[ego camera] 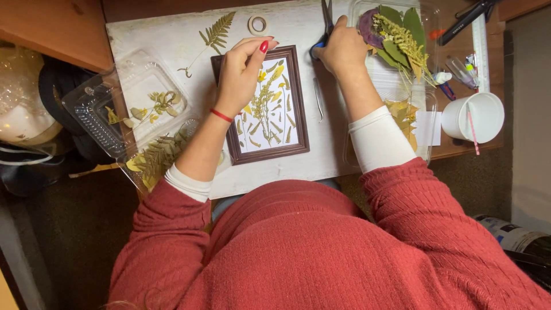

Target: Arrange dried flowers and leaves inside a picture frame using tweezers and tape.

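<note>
The scissors (326, 26) are mostly hidden: only the dark blades at the far edge and a bit of blue handle show past the right hand (343, 50), and the blade tips are cut off by the picture's top. Whether that hand's fingers pass through the handle loops cannot be told; the hand is curled closed around the handles. What the left hand (242, 72) pinches is too small to make out: its thumb and forefinger are pressed together at the tips, red nails showing, just over the far left corner of the picture frame (261, 104). A red cord sits on that wrist.

The frame lies flat in the middle of the white-painted surface (172, 40), between the two forearms; it is dark brown wood with a moulded edge, holding a white sheet with pressed yellow flowers and slim leaves. A thin metal tweezers (318, 99) lies just right of it. Far left on the surface rests a dried fern frond (215, 34), with a small tape ring (258, 24) beside it. Clear plastic clamshell boxes (138, 97) on the left hold pressed leaves; a clear tray (396, 40) on the right holds green leaves and a purple bloom. A white cup (476, 117) stands at the right edge.
</note>
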